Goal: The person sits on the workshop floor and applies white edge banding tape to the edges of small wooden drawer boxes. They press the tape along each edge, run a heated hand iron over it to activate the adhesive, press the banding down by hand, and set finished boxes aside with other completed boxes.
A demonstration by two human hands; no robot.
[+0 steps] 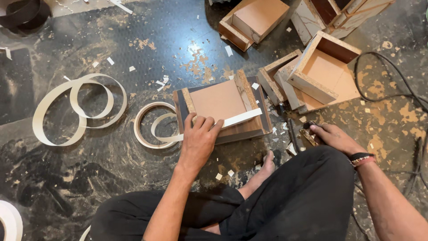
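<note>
I sit cross-legged on a dark floor. My left hand (199, 138) presses flat on the near edge of a small open wooden box (221, 107), pinning a white edge-banding strip (238, 119) that runs along that edge and trails left to a loose coil (154, 127). My right hand (334, 138) rests on the floor to the right, fingers closed on a small brass-and-black tool (307, 133); what kind of tool is unclear. A dark band sits on that wrist.
Several more open particleboard boxes (323, 71) lie at the back right, another (252, 20) at top centre. Large loops of white banding (78, 109) lie left. A black cable (392, 89) curls at right. Sawdust and white offcuts litter the floor.
</note>
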